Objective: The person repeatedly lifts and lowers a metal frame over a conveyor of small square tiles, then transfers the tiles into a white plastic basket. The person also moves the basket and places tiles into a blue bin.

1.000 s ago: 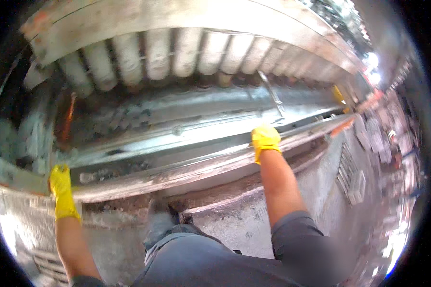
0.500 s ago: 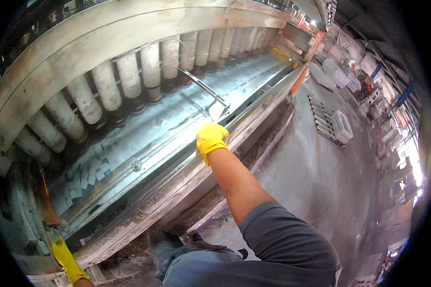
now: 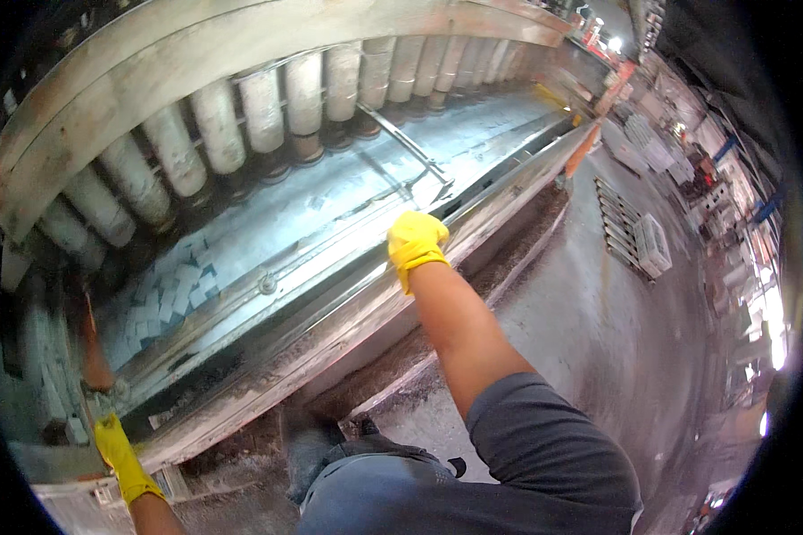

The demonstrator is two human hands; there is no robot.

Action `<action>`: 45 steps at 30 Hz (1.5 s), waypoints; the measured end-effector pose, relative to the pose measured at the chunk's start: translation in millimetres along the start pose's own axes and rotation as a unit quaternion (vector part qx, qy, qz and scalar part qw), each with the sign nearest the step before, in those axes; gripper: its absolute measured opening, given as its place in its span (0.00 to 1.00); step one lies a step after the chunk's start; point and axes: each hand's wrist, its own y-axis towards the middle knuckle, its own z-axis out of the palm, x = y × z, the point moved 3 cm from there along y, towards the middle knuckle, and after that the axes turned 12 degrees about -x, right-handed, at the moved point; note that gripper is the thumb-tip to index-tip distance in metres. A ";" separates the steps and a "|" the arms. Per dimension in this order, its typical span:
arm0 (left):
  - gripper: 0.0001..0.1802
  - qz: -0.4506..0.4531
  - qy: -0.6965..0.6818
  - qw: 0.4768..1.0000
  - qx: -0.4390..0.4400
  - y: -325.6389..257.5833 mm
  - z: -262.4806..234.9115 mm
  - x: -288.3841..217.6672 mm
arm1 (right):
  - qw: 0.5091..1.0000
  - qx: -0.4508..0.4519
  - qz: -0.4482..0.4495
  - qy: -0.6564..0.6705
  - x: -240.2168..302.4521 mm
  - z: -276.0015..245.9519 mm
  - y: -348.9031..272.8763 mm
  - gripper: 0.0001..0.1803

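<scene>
My right hand (image 3: 418, 239), in a yellow rubber glove, is closed at the front rail (image 3: 330, 308) of a large metal machine. What its fingers grip, if anything, is hidden. Just beyond it, a slim metal bar (image 3: 404, 143) slants across the grey bed (image 3: 303, 209) and ends in a bright flat piece. At the lower left, my left hand (image 3: 116, 443), gloved the same way, lies against the machine's near left corner, beside an orange-brown upright part (image 3: 94, 352). Its fingers are too unclear to read.
Several thick grey cylinders (image 3: 260, 116) hang in a row under a pale beam (image 3: 241, 45), above the bed. Small pale rectangular pieces (image 3: 174, 290) lie at the bed's left end. On the floor to the right are a slatted rack (image 3: 617, 223) and a pale block (image 3: 653, 245).
The whole view has shifted, so the machine sits a little further right. Both hands keep about the same places on it. More of my left forearm shows.
</scene>
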 end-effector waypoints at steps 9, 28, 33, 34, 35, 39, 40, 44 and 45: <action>0.26 -0.011 0.016 1.000 0.024 -4.8 -8.1 0.9 | 0.975 -0.071 -0.150 -0.150 11.0 8.1 -4.5 0.13; 0.30 -0.045 0.001 0.999 -0.007 -7.9 -5.3 4.6 | 0.943 -0.204 -0.249 0.088 -26.9 68.6 43.2 0.08; 0.32 -0.057 0.006 0.998 0.009 -5.4 -8.1 6.2 | 0.902 -0.277 -0.331 -0.004 -25.7 61.7 35.2 0.07; 0.32 -0.055 0.004 0.998 0.010 -4.7 -8.9 8.7 | 0.917 -0.242 -0.316 -0.014 -16.6 47.8 23.2 0.06; 0.32 -0.053 0.002 0.999 0.011 -4.5 -9.7 11.2 | 0.926 -0.223 -0.303 0.013 -14.9 51.1 29.9 0.06; 0.30 -0.053 -0.010 0.999 0.001 -5.1 -16.0 7.2 | 0.952 -0.163 -0.241 0.094 -28.0 62.5 47.8 0.08; 0.30 -0.055 -0.007 0.998 0.012 -4.3 -25.9 -1.3 | 0.955 -0.159 -0.230 0.101 -27.2 61.4 46.6 0.09; 0.28 -0.038 -0.016 0.999 -0.023 -3.9 -21.1 8.0 | 0.944 -0.135 -0.208 0.217 -34.4 68.5 56.1 0.12; 0.28 -0.034 -0.013 0.999 -0.017 -3.0 -21.8 8.5 | 0.940 -0.150 -0.228 0.206 -33.7 68.1 55.7 0.13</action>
